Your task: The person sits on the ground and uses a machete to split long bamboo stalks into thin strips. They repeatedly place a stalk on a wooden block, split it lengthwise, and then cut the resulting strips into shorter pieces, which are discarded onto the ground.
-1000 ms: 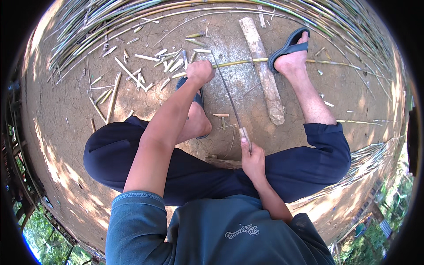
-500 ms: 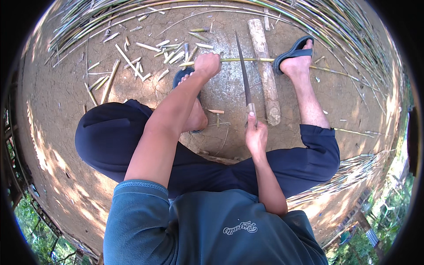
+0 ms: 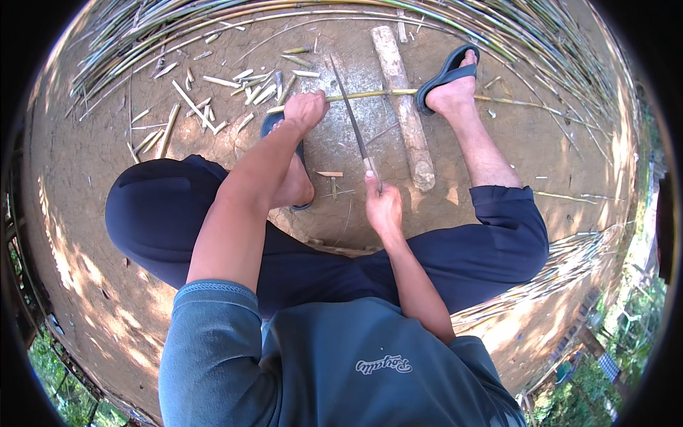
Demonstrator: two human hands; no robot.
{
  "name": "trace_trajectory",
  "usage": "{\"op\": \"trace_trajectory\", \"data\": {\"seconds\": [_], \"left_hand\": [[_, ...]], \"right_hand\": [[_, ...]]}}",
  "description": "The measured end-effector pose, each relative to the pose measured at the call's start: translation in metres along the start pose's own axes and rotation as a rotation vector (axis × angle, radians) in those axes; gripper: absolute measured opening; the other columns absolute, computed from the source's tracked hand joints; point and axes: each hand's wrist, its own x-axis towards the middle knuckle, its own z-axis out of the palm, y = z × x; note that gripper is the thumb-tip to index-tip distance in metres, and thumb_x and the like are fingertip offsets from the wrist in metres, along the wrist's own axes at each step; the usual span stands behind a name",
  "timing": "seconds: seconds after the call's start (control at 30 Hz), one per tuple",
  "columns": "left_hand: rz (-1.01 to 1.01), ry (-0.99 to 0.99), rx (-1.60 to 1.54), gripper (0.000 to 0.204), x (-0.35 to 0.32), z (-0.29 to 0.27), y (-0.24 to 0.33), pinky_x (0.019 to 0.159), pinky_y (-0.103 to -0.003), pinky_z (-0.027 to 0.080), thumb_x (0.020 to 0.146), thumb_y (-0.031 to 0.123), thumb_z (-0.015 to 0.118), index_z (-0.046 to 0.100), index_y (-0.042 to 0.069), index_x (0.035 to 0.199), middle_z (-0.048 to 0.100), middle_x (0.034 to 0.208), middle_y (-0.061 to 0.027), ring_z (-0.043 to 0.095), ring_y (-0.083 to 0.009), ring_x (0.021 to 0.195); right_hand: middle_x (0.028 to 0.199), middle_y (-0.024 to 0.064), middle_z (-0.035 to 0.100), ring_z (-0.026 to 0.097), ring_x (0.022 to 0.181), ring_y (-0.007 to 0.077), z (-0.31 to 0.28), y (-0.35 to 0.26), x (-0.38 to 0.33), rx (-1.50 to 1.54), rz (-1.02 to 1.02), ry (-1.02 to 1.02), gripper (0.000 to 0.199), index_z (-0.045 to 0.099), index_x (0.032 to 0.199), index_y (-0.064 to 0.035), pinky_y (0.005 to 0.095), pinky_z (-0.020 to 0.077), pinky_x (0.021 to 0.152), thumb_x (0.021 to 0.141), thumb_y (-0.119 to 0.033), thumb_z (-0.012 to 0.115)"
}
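Note:
A thin yellow-green cane stem point(image 3: 366, 95) lies crosswise in front of me, over a short log point(image 3: 403, 114). My left hand point(image 3: 307, 112) is closed around the stem near its left end, above my left foot. My right hand point(image 3: 384, 208) grips the handle of a long-bladed knife point(image 3: 351, 117), thumb laid along the handle. The blade points away from me and crosses the stem between my left hand and the log. Whether its edge touches the stem I cannot tell. My right sandal point(image 3: 447, 77) rests at the stem beyond the log.
Short cut pieces of cane point(image 3: 265, 93) lie scattered on the bare earth point(image 3: 213, 142) to the left. A large heap of long canes point(image 3: 299, 8) curves across the far side. Another bundle of canes point(image 3: 523, 279) lies behind my right knee.
The whole view has shifted, with the log and feet now further left in it. Along the stem, the knife blade has moved left, away from the log and closer to my left hand.

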Motion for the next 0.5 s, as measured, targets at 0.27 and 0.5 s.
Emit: {"op": "trace_trajectory", "data": {"seconds": [0.27,0.5], "left_hand": [[0.155,-0.328,-0.038,0.053,0.007,0.008,-0.017,0.092,-0.047,0.048,0.091,0.045,0.050,0.066,-0.003,0.103,0.067,0.100,-0.0270,0.063,-0.0423,0.098],[0.072,-0.459,-0.275,0.062,0.028,0.007,-0.010,0.087,-0.044,0.049,0.085,0.049,0.052,0.066,-0.011,0.092,0.067,0.099,-0.0299,0.066,-0.0382,0.092]], "right_hand": [[0.066,0.0281,0.057,0.061,0.069,0.0431,0.007,0.017,-0.005,0.008,-0.040,0.038,0.075,0.060,0.072,0.0089,0.0489,0.0464,0.069,0.092,-0.063,0.048],[0.071,0.0311,0.059,0.062,0.077,0.0471,0.011,0.016,-0.011,0.002,-0.030,0.016,0.074,0.060,0.072,0.0088,0.0506,0.0469,0.073,0.092,-0.062,0.049]]}}
